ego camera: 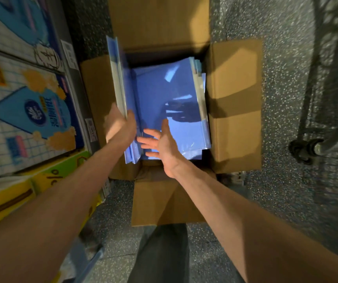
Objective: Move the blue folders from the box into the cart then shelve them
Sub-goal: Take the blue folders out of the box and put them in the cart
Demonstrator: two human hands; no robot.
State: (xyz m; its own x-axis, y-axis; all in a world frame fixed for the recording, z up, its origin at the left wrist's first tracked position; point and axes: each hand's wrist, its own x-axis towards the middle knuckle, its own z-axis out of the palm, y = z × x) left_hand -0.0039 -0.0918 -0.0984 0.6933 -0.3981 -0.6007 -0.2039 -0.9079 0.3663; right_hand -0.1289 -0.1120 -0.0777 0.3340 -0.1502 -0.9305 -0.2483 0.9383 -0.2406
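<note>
Blue folders point(119, 78) pinched by the left hand point(121, 126) at 9 o'clock in the box point(235, 99) may slip; fingers of the right hand point(164, 144) are spread.

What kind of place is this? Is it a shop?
Most likely a shop aisle. There are boxed goods stacked with price labels on the left, an open cardboard box of blue folders on the floor, and a wheeled wire cart on the right.
</note>
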